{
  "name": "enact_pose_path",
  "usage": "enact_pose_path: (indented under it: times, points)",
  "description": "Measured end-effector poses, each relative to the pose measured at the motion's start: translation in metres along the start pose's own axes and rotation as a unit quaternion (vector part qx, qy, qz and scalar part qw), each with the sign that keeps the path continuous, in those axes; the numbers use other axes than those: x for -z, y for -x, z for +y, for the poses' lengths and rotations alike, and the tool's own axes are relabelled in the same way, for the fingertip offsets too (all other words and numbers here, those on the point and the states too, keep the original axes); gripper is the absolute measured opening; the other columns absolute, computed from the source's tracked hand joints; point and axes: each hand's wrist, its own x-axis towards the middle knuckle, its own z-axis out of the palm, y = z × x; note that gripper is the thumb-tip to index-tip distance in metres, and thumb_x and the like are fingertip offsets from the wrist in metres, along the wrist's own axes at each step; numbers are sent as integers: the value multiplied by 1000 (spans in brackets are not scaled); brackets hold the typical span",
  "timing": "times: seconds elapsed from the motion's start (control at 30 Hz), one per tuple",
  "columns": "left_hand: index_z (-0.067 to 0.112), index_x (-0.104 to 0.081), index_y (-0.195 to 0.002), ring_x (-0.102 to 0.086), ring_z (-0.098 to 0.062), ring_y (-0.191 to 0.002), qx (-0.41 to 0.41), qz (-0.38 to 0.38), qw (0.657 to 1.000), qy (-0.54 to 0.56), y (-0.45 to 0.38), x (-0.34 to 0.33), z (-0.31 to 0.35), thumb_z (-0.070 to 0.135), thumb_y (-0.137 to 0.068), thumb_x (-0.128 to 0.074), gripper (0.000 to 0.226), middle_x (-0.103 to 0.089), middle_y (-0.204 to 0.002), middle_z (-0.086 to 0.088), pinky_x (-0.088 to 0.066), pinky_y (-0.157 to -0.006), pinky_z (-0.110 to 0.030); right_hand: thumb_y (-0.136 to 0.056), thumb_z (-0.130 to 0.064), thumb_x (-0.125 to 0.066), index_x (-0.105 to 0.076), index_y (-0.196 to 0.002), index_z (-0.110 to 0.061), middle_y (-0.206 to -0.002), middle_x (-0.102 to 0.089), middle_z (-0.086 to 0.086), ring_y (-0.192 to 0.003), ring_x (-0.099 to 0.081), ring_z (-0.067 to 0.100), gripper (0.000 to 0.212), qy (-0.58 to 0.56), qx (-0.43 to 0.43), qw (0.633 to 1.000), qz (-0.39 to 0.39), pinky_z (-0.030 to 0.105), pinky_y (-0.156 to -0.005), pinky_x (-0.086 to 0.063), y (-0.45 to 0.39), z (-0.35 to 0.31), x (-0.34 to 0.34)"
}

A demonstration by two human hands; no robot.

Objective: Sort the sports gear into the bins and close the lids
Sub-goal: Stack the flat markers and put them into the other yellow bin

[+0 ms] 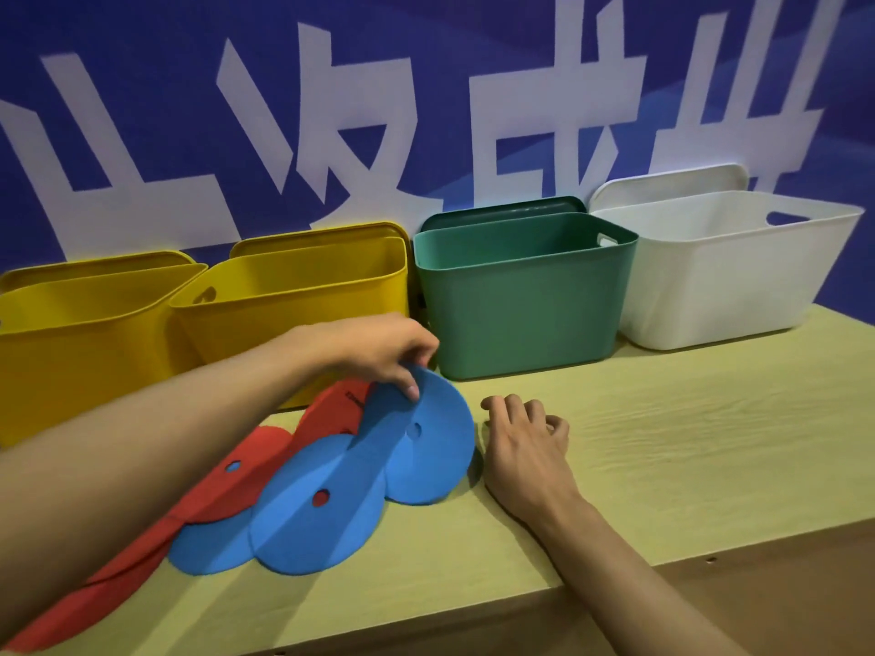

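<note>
Flat blue and red discs with small centre holes lie overlapped on the pale wooden table (663, 466). My left hand (383, 348) pinches the far rim of the rightmost blue disc (426, 461) and tips it up off the table. A second blue disc (308, 518) and red discs (236, 480) lie under my left forearm. My right hand (525, 447) rests on the table just right of the lifted disc, fingers curled, holding nothing. Behind stand two yellow bins (71, 352) (303, 295), a green bin (521, 314) and a white bin (719, 286), all uncovered.
Each bin's lid leans upright behind it against the blue wall with large white characters: yellow lid (322, 234), green lid (502, 213), white lid (672, 184). The table's front edge (426, 627) runs close below my arms.
</note>
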Motion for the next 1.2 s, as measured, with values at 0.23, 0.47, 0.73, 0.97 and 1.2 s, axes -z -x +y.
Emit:
enact_pose_path:
  times: [0.23, 0.47, 0.73, 0.97, 1.2]
  points:
    - [21, -60, -80, -62, -12, -78, 30, 177, 978, 105, 69, 44, -24, 30, -79, -87, 28, -67, -82, 3, -53, -67, -37, -94, -20, -23, -45, -127, -31, -123, -52, -2, -113, -44, 22, 41, 20, 20, 1000, 0, 47, -99, -31, 5, -3, 4]
    - [31, -56, -82, -62, -10, -83, 52, 238, 969, 36, 123, 80, -32, 35, -83, -83, 28, -65, -85, 13, -57, -68, -38, -92, -16, -38, -50, -128, -31, -123, -55, -4, -113, -48, 23, 41, 70, 39, 997, 3, 46, -96, -34, 6, -11, 10]
    - [33, -49, -79, -58, -11, -75, 103, 223, 968, -60, 186, 81, -64, 30, -86, -81, 32, -61, -80, 12, -54, -64, -40, -89, -25, -39, -57, -119, -26, -118, -59, 1, -105, -53, 28, 35, 100, 116, 988, 16, 51, -93, -40, 7, -60, 8]
    - [31, -58, -99, -60, -7, -84, 152, 234, 957, -82, 247, 74, -105, 35, -90, -75, 20, -65, -94, 11, -56, -70, -36, -97, -48, -30, -47, -131, -33, -135, -50, -2, -120, -47, 25, 41, 78, 173, 982, -20, 48, -99, -38, 3, -102, -17]
    - [31, -48, -114, -56, -9, -92, 201, 274, 930, -136, 281, 74, -162, 25, -96, -68, 28, -53, -107, 13, -55, -73, -29, -95, -58, -23, -53, -115, -45, -120, -53, -16, -110, -54, 15, 39, 6, 140, 990, 9, 41, -85, -40, -7, -106, -47]
